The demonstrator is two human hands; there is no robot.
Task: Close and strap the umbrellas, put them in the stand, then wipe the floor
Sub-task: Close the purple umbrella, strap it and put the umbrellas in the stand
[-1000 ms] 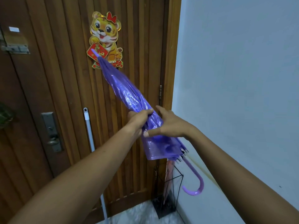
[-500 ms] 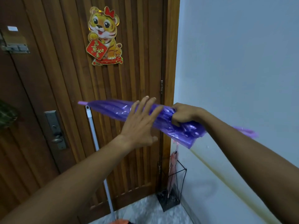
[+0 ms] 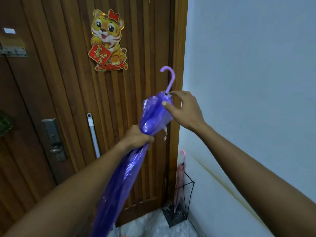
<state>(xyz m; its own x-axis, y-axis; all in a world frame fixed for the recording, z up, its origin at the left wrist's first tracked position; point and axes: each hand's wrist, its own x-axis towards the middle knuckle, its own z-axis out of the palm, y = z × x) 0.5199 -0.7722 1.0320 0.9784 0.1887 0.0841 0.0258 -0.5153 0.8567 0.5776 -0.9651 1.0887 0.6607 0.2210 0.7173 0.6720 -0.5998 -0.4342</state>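
Purple umbrella [image 3: 130, 170] is folded, held handle-up, tilted: canopy runs from bottom-centre of the head view up to the right. Hooked lilac handle [image 3: 169, 77] is at the top, in front of the wooden door [image 3: 68, 100]. The tip end is out of frame at the bottom.

Left hand [image 3: 136, 137] is wrapped around the canopy roughly two-thirds up, fingers [image 3: 147, 138] closed tight in a fist, bunching the plastic. Above that grip the canopy flares out loose, not cinched. A small pale tab [image 3: 165, 134] hangs off the canopy just right of the left hand; can't tell if it's the strap.

Right hand [image 3: 185, 112] is at the flared rim of the canopy near the base of the handle. Thumb is pressed on the purple plastic, the other fingers curled loosely over the rim edge, slightly spread. Light contact, not a full grip.

Stand [image 3: 188, 189]: black wire frame on the floor in the corner between door and pale wall [image 3: 256, 82]. A pink umbrella [image 3: 180, 177] is already in it, closed, handle up, leaning on the corner. The purple one is well above and left of the stand, not in it.

White mop pole [image 3: 93, 134] leans on the door left of the left hand. Tiger sticker [image 3: 108, 40] on the door above. Light speckled floor [image 3: 153, 224] visible at the bottom.
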